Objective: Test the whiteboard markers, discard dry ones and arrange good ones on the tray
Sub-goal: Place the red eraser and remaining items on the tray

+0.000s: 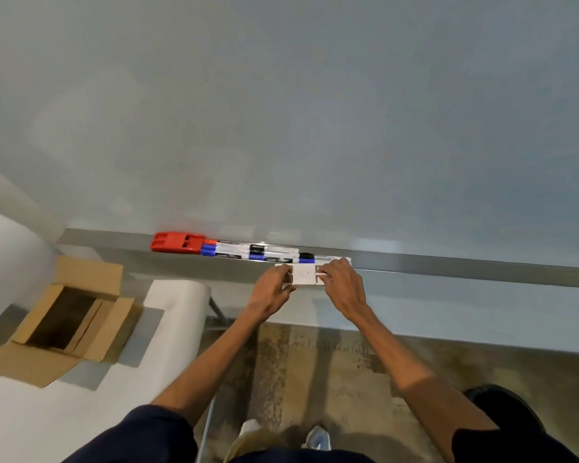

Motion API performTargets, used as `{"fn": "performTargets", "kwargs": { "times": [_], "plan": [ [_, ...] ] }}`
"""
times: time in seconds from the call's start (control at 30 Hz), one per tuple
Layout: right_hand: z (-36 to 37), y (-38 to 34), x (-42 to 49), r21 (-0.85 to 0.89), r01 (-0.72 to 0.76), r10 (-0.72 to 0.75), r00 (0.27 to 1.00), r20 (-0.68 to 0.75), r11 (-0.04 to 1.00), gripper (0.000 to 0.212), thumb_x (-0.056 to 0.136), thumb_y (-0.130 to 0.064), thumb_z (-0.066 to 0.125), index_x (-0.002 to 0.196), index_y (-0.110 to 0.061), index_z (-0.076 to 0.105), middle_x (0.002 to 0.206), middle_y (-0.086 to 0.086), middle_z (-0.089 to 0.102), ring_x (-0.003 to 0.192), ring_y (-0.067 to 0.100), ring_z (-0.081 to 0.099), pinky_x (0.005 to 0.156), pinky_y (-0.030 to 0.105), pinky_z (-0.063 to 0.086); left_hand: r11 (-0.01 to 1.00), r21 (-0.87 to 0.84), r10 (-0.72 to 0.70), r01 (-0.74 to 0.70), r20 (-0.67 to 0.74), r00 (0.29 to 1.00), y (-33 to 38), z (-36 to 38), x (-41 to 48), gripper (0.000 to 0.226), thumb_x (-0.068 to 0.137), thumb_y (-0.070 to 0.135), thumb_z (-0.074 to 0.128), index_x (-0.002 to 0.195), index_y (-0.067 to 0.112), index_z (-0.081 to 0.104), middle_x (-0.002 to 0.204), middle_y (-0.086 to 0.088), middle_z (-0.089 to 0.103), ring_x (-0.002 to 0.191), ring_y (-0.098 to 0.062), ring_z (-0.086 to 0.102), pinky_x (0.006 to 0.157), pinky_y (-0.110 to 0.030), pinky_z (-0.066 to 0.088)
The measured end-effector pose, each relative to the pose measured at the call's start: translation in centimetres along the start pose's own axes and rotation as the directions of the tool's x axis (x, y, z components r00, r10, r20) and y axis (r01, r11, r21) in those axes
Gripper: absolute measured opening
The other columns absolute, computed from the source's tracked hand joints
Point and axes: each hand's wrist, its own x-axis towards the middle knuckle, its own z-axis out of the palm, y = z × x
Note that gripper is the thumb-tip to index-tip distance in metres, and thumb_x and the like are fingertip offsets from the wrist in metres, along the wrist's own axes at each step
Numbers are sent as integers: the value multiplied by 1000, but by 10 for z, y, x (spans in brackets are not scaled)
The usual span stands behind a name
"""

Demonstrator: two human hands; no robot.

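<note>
Several whiteboard markers (248,251) with blue and black caps lie end to end on the grey tray (448,267) under the whiteboard (315,111). A red eraser (176,242) sits at their left end. Just below the tray, my left hand (274,290) and my right hand (343,284) both grip a small white box-like object (304,275), one at each end. What the white object is cannot be made out.
An open cardboard box (64,319) sits on a white table (81,412) at the lower left. Bare concrete floor (315,362) and my shoes lie below the board. A dark object (502,399) is at the lower right.
</note>
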Motion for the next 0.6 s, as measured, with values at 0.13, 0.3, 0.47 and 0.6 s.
{"fn": "performTargets", "kwargs": {
  "times": [0.13, 0.3, 0.47, 0.6],
  "plan": [
    [-22, 26, 8, -3, -44, 44, 997, -67, 999, 18, 88, -9, 70, 104, -14, 77, 98, 8, 72, 97, 25, 61, 61, 37, 54, 998, -11, 64, -63, 32, 997, 22, 6, 29, 38, 85, 31, 66, 120, 17, 61, 103, -1, 68, 91, -16, 62, 81, -37, 55],
    [-48, 54, 22, 23, -96, 98, 989, -112, 995, 16, 90, -12, 67, 102, -16, 77, 95, 4, 69, 97, 22, 57, 63, 37, 53, 990, -72, 124, -122, 27, 992, 46, 17, 60, 27, 96, 29, 50, 113, 15, 66, 96, -4, 70, 84, -22, 63, 75, -36, 52],
    [-62, 85, 31, 43, -141, 145, 983, -111, 989, 16, 90, -14, 67, 102, -17, 77, 97, 3, 70, 100, 21, 57, 69, 31, 48, 982, -78, 177, -173, 40, 983, 58, 33, 91, 26, 93, 11, 52, 116, 9, 64, 99, -9, 71, 87, -27, 64, 78, -35, 51],
    [-65, 106, 34, 81, -211, 220, 966, -135, 974, 13, 88, -12, 71, 99, -14, 77, 101, 5, 72, 99, 22, 61, 76, 24, 43, 965, -79, 256, -251, 64, 965, 67, 43, 112, 20, 93, 10, 55, 109, 6, 68, 101, -11, 66, 89, -27, 62, 79, -31, 47]
  ]
}}
